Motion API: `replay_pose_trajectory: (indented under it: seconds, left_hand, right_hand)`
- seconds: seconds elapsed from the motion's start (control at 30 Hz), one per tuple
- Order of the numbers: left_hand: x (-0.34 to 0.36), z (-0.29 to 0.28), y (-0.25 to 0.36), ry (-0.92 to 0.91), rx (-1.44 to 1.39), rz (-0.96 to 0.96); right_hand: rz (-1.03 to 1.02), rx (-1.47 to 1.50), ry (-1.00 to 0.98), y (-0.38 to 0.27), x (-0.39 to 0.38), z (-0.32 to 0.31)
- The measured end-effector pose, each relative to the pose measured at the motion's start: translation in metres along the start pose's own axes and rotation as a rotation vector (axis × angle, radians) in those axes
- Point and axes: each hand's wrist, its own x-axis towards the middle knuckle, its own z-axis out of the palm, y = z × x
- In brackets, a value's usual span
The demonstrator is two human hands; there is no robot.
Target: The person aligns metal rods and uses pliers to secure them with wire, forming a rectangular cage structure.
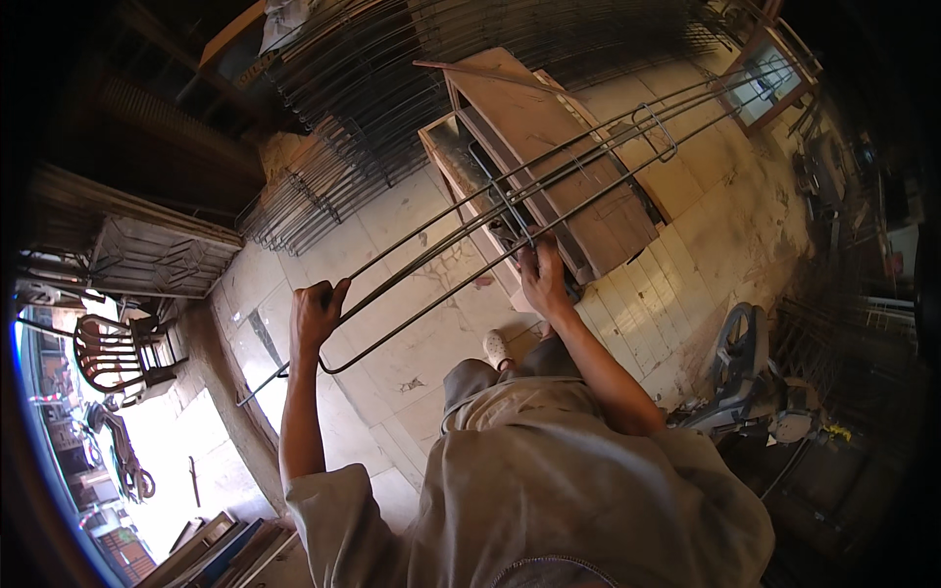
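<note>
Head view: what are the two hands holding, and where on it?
Both grip a long steel rebar cage: the left hand near its close end, the right hand further along on the bars at a stirrup.

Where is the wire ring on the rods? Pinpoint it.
In the head view it sits upper right, looped around the long steel rods near their far end: the wire ring, above the wooden bench, beyond the right hand.
</note>
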Motion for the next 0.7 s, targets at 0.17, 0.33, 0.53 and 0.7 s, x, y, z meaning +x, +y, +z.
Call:
replay_pose_trajectory:
  seconds: [0.17, 0.33, 0.53, 0.7]
  left_hand:
    - [-0.001, 0.002, -0.001, 0.017, 0.004, -0.02]
    - [-0.007, 0.0, -0.003, 0.061, 0.002, -0.007]
    - [0.001, -0.004, 0.013, 0.045, 0.035, -0.015]
    - [-0.005, -0.002, 0.001, 0.059, 0.05, -0.018]
  right_hand:
    - [0.03, -0.005, -0.064, -0.012, -0.004, -0.013]
    - [0.051, -0.07, -0.114, -0.019, -0.001, -0.016]
    - [0.193, 0.005, -0.058, -0.029, -0.009, -0.03]
    - [-0.062, -0.292, 0.122, -0.04, 0.01, -0.137]
